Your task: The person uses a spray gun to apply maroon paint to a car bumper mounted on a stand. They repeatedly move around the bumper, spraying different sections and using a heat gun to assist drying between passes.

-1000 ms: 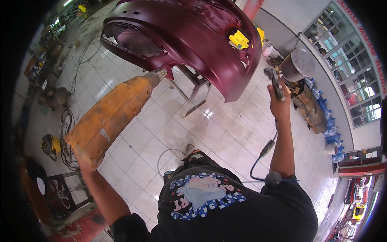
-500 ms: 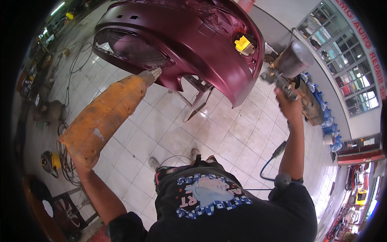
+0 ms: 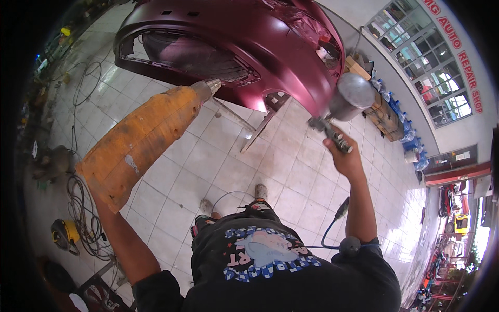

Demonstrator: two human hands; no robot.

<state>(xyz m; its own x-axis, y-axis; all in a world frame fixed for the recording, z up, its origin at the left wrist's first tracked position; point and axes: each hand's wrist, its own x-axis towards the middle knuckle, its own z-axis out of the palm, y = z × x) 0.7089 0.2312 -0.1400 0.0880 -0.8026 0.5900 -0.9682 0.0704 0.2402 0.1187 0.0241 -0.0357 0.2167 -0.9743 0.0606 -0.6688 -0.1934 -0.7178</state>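
Note:
My left hand, of which little more than the wrist (image 3: 105,209) shows, is behind the scuffed orange heat gun (image 3: 143,140) it holds up. Its metal nozzle points at the lower edge of a maroon car bumper (image 3: 249,47), near the mesh-lined opening; whether they touch I cannot tell. My right hand (image 3: 347,158) is wrapped round a spray gun (image 3: 330,134) with a grey metal cup (image 3: 353,96) on top. The spray gun's front is close to the bumper's right end. A blue air hose (image 3: 325,236) with a dark connector (image 3: 341,208) hangs by my right forearm.
A stand leg (image 3: 262,127) props the bumper above the tiled floor (image 3: 208,161). Along the right wall are cardboard boxes (image 3: 384,117) and blue plastic bottles (image 3: 410,132). Coiled cables (image 3: 83,208) and a yellow-black machine (image 3: 65,234) lie at the left.
My right hand has brought the spray gun left and down in view, nearer the bumper's right end. The heat gun's nozzle has shifted slightly right and up. The whole view has turned a little.

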